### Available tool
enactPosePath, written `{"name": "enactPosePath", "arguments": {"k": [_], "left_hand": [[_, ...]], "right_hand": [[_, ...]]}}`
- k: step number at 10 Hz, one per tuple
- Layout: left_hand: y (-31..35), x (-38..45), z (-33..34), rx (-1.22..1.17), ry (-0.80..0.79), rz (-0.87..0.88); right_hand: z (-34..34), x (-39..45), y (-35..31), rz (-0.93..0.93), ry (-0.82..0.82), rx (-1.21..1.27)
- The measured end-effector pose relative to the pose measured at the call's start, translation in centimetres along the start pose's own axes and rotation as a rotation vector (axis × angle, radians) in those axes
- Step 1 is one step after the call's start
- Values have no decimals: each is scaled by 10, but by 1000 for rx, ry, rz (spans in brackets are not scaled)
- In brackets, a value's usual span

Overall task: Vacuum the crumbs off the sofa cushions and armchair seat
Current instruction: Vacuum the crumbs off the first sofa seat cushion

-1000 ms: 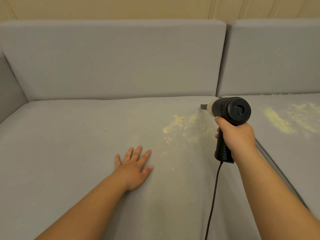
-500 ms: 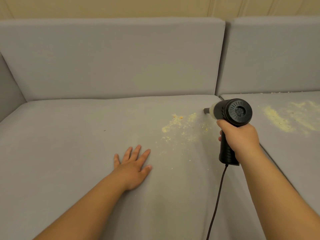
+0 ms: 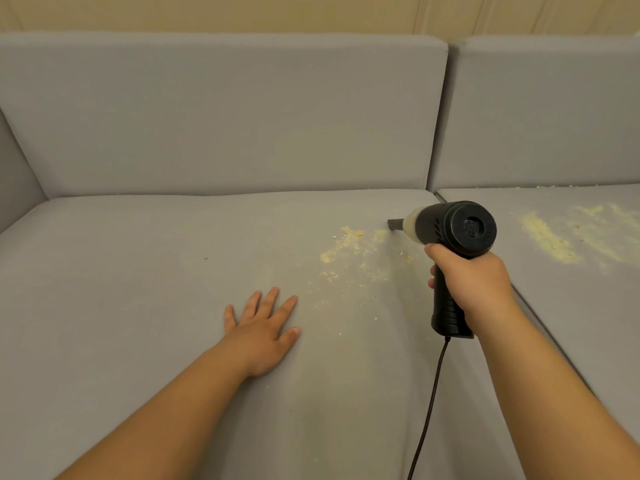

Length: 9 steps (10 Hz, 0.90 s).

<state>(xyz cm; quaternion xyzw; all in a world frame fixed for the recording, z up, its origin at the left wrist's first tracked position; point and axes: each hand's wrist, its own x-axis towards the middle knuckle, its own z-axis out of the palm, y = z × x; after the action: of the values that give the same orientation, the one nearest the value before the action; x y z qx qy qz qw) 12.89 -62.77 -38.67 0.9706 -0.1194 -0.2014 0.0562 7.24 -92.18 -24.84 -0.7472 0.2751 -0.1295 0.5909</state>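
My right hand (image 3: 474,285) grips the handle of a small black handheld vacuum (image 3: 457,228). Its narrow nozzle (image 3: 394,224) points left, just right of a patch of yellow crumbs (image 3: 346,247) on the grey sofa seat cushion (image 3: 138,271). My left hand (image 3: 263,330) lies flat on that cushion with fingers spread, left of and nearer than the crumbs. More crumbs (image 3: 554,240) are smeared over the neighbouring seat cushion (image 3: 588,306) on the right.
The vacuum's black cord (image 3: 429,403) hangs down from the handle over the cushion's front. Grey back cushions (image 3: 225,116) stand behind the seats, and an armrest (image 3: 14,174) closes the far left. A seam (image 3: 540,320) runs between the two seat cushions.
The vacuum and my right hand have shifted slightly to the right and nearer. My left hand has stayed flat on the cushion.
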Motion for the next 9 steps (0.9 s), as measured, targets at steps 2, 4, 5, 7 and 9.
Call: {"name": "enactPosePath", "arguments": {"k": [2, 4, 5, 7, 9], "left_hand": [[-1, 0, 1, -5, 5, 2], [-1, 0, 0, -4, -1, 0], [-1, 0, -1, -7, -4, 1], [-2, 1, 1, -8, -2, 1], [-2, 0, 0, -12, 0, 1]], "right_hand": [[7, -6, 1, -10, -77, -44], [10, -10, -1, 5, -109, -14], [8, -11, -4, 9, -115, 9], [11, -18, -4, -11, -147, -49], [22, -15, -3, -42, -136, -97]]}}
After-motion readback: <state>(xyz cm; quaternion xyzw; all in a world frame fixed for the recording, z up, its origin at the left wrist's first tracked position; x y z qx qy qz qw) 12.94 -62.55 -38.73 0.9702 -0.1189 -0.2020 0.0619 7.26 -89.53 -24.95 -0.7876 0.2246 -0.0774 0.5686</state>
